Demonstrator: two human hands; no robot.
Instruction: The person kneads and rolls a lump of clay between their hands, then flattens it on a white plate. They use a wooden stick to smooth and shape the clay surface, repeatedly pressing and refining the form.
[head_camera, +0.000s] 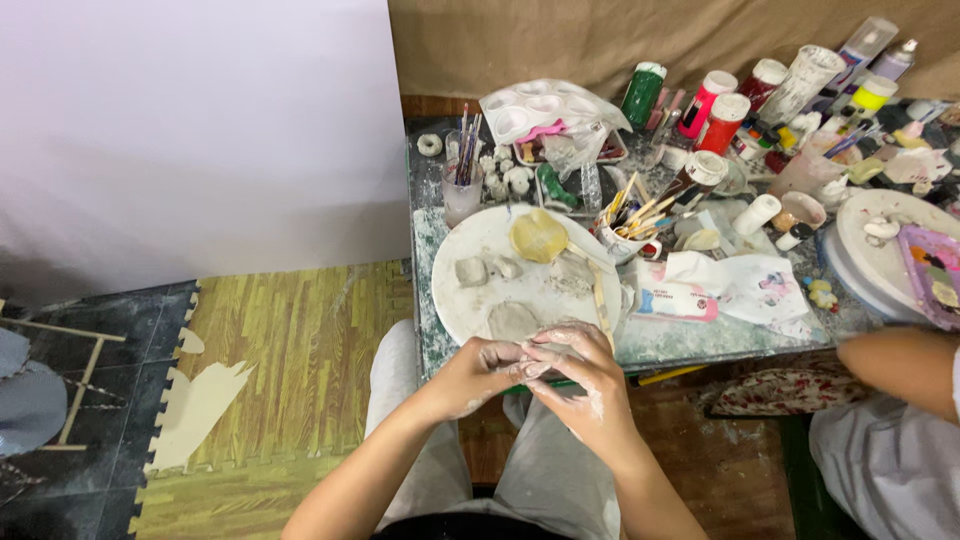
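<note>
Single head-worn view, looking steeply down over the person's lap, close above both hands. Worktable (700, 340) fills twelve to three o'clock; floor mat (290, 340) at nine; white wall (190, 120) at eleven.

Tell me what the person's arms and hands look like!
Both arms are bare, with no sleeves, and I see no watch, rings or gloves. The left hand and right hand are smeared with pale grey, chalky clay, most of it on the fingers. Light grey trousers cover the lap below.
</note>
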